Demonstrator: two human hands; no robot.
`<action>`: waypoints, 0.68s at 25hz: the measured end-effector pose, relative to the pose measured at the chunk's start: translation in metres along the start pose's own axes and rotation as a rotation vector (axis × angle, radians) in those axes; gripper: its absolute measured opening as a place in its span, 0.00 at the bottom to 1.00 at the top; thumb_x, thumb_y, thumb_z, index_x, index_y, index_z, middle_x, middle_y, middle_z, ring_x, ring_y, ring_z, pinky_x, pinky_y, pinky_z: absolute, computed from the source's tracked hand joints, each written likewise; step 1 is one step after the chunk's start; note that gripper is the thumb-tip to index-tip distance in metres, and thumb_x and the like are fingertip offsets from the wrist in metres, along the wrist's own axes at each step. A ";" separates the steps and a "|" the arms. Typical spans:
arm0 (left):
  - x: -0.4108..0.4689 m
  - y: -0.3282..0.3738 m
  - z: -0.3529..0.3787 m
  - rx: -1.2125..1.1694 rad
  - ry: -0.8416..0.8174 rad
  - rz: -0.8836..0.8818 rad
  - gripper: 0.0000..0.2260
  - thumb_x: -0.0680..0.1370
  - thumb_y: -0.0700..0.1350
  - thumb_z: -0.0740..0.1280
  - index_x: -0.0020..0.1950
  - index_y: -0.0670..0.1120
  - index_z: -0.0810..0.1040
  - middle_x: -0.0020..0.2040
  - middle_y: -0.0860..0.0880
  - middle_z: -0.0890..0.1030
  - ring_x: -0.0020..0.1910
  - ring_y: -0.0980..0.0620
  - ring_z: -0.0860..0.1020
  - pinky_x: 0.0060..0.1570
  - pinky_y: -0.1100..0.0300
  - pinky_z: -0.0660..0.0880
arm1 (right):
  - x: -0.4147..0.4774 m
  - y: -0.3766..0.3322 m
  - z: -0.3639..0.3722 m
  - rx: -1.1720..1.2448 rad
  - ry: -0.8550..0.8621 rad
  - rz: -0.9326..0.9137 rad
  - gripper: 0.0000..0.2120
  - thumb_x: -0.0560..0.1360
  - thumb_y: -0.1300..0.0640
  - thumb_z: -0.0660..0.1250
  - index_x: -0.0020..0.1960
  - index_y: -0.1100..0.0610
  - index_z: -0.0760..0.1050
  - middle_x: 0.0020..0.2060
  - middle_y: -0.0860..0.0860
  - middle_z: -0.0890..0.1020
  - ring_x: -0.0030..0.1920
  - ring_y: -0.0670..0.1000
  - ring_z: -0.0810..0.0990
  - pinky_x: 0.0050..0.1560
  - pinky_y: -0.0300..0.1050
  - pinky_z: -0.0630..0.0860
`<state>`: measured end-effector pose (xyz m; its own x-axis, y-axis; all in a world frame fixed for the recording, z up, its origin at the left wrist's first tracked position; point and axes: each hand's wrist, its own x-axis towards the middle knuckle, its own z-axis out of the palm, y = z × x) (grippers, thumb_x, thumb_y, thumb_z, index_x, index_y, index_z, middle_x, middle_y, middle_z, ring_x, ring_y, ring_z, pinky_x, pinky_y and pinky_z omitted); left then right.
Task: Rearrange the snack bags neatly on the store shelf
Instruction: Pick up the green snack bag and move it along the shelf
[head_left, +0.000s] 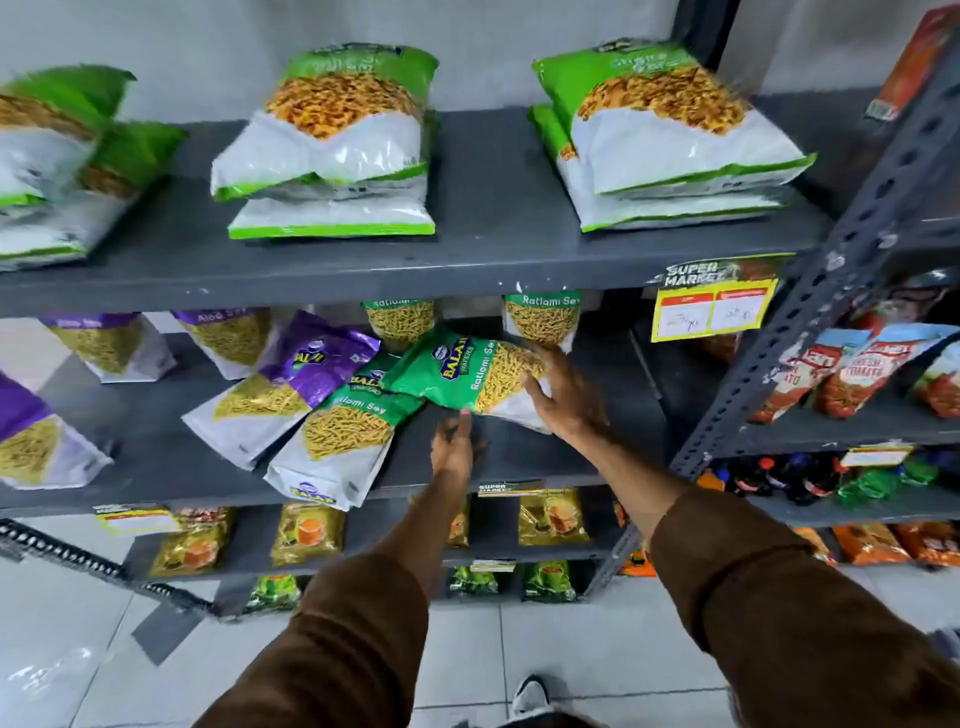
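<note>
While straight fingers of left hand (453, 446) and right hand (567, 397) press it, green bag (464, 375) lies crosswise, top left.

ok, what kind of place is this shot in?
Most likely a small supermarket or grocery aisle. It has grey metal shelving stocked with packaged snack bags, a yellow shelf-edge price tag printed Super Market, and bottled drinks on the neighbouring rack.
</note>
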<state>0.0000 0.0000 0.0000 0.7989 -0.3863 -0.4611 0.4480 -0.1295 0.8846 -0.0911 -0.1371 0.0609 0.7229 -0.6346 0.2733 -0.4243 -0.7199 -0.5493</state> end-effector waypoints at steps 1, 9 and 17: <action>0.001 0.003 0.009 -0.075 0.003 -0.037 0.15 0.78 0.56 0.66 0.50 0.43 0.74 0.45 0.40 0.81 0.35 0.46 0.83 0.38 0.54 0.81 | 0.011 0.006 0.000 0.035 0.005 0.029 0.22 0.78 0.44 0.58 0.70 0.50 0.68 0.68 0.52 0.77 0.64 0.58 0.77 0.59 0.51 0.75; 0.019 -0.003 0.048 -0.137 -0.056 -0.143 0.18 0.79 0.53 0.67 0.60 0.41 0.71 0.48 0.42 0.79 0.39 0.50 0.81 0.37 0.57 0.80 | 0.065 0.056 0.028 0.170 -0.327 0.119 0.22 0.78 0.57 0.58 0.72 0.54 0.69 0.65 0.64 0.77 0.63 0.62 0.78 0.63 0.55 0.75; 0.020 -0.021 0.030 -0.075 0.002 -0.149 0.19 0.76 0.59 0.67 0.62 0.49 0.75 0.59 0.44 0.82 0.56 0.42 0.83 0.48 0.43 0.83 | 0.021 0.032 0.021 0.095 -0.364 0.441 0.32 0.67 0.35 0.59 0.65 0.51 0.73 0.69 0.64 0.67 0.70 0.66 0.66 0.70 0.61 0.64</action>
<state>-0.0052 -0.0325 -0.0259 0.7224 -0.3661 -0.5866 0.5898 -0.1165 0.7991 -0.0781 -0.1671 0.0327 0.6374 -0.7188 -0.2775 -0.6889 -0.3704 -0.6231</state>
